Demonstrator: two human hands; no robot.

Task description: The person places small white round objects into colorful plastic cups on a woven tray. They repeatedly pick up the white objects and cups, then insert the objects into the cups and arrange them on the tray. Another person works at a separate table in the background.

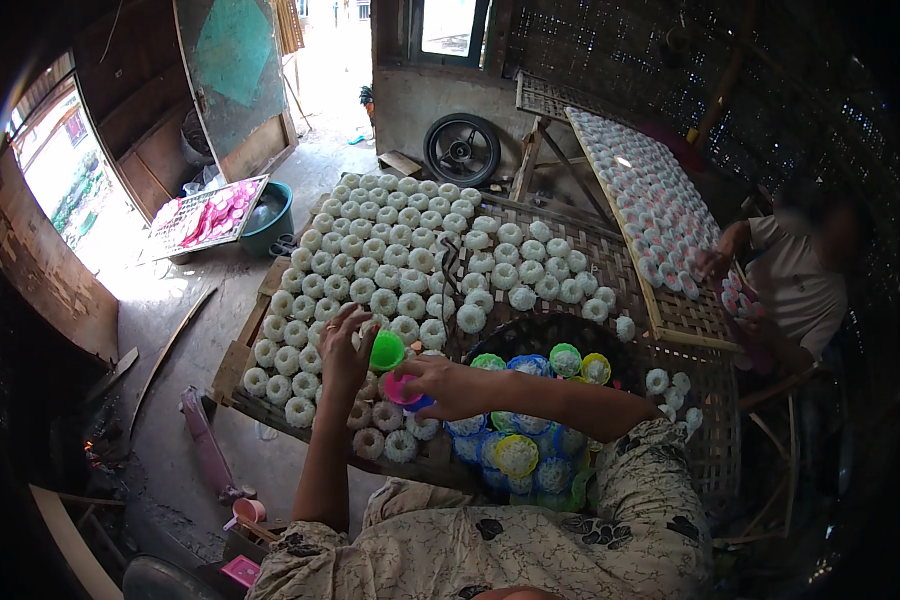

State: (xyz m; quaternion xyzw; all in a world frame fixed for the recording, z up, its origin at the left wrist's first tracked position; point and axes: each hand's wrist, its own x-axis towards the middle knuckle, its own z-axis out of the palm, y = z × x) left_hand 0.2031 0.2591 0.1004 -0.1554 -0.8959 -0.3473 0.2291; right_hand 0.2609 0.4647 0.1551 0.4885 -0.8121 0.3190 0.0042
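Woven tray (615, 262) beneath — left hand (344, 352) at green cup (387, 351), grip unclear, right hand (444, 387) around pink cup (400, 388) — cup axes indistinct.

The person wears a loose beige shirt (540, 520), printed with thin, dark, branching lines. Some larger black figures (489, 527) on it are perhaps flowers or leaves. The left sleeve (298, 560) and the right sleeve (650, 480) are wide and short. The left hand (343, 352) and the right hand (448, 388) are bare.
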